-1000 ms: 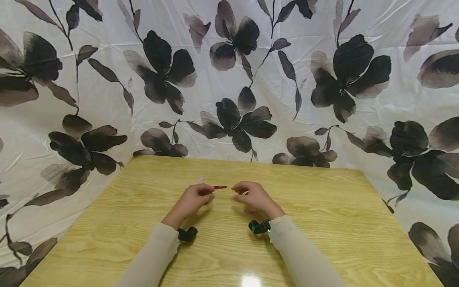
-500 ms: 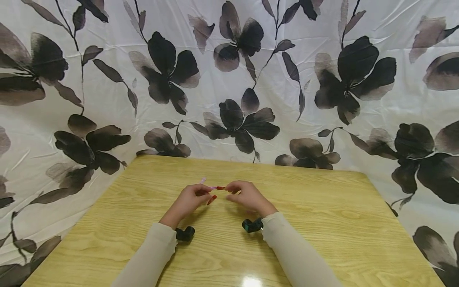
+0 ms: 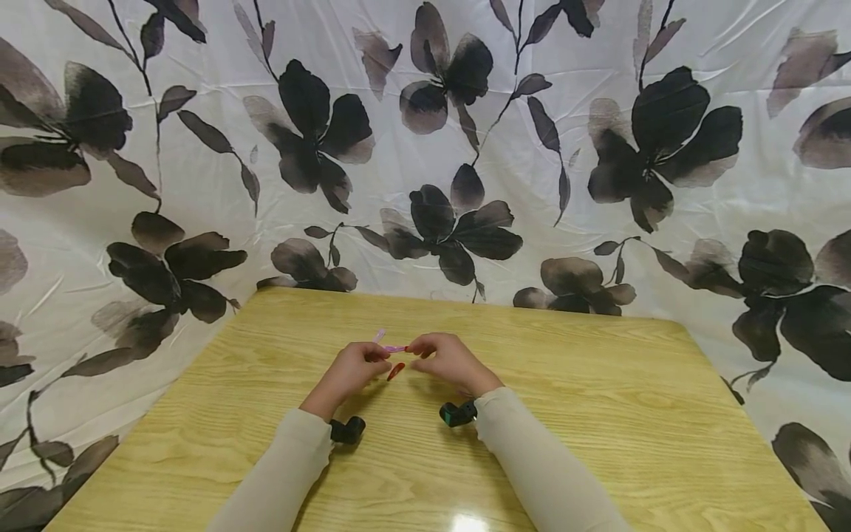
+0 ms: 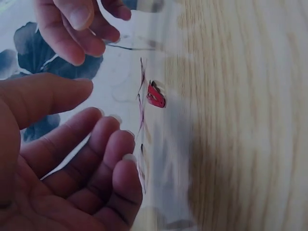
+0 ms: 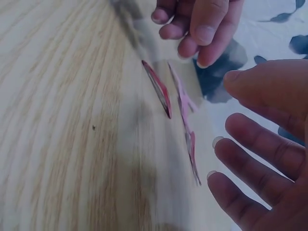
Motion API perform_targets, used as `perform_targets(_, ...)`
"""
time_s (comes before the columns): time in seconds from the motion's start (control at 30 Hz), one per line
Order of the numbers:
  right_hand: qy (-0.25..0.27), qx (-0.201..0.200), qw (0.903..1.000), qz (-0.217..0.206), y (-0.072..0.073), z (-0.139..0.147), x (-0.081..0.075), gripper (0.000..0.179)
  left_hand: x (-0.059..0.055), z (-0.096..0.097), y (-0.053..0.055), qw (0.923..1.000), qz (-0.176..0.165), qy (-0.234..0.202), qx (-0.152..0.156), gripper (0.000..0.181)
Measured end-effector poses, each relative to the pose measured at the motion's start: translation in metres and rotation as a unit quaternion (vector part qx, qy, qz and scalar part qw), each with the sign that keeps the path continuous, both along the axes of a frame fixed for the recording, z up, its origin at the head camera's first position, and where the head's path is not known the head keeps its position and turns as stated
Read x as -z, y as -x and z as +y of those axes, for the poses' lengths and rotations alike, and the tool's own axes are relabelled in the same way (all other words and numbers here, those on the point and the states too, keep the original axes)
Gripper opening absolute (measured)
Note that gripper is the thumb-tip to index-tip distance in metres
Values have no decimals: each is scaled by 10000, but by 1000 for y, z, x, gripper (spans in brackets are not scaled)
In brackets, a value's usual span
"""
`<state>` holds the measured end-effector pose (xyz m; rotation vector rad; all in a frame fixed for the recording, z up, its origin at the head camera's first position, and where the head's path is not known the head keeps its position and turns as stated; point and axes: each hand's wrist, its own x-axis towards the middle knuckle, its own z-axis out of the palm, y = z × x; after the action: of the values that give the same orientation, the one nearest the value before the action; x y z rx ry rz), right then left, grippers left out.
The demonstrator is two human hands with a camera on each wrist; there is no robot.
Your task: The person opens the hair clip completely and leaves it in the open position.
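Hair clips lie on the wooden table. One red hair clip point(image 3: 396, 371) sits between and slightly below my two hands; it also shows in the left wrist view point(image 4: 156, 96) and as a slim red outline in the right wrist view. Beyond it, a pink hair clip point(image 3: 395, 349) is in line with another red hair clip point(image 5: 192, 144), mostly covered by my right fingers in the head view. My left hand point(image 3: 359, 363) hovers at the pink clip's left end, fingers loosely curved around nothing. My right hand point(image 3: 447, 362) is over the second red clip, thumb and fingers apart.
Another pink hair clip point(image 3: 380, 335) lies just beyond my left hand. The yellow wooden table point(image 3: 565, 414) runs back to a white cloth point(image 3: 505, 162) with dark flowers. A black wrist camera point(image 3: 347, 430) is strapped at each sleeve.
My right hand has moved left, over the red clip in the row. My left hand has drawn slightly left, uncovering the pink clip and the nearer red clip.
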<state>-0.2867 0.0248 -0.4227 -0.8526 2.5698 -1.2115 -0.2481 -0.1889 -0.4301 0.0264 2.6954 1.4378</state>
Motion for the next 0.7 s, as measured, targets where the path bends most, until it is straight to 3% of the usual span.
perform_targets(0.27, -323, -87, 9993, 143, 6, -9, -2, 30, 2, -1, 2, 9991, -278, 230, -209, 21)
perform_targets(0.47, -450, -150, 9987, 206, 8, -16, -3, 29, -3, 2, 1, 9974, -488, 426, -326, 20)
perform_targets(0.7, -562, -204, 9979, 267, 10, -23, -2, 27, -3, 4, 3, 9958, -411, 758, -311, 15)
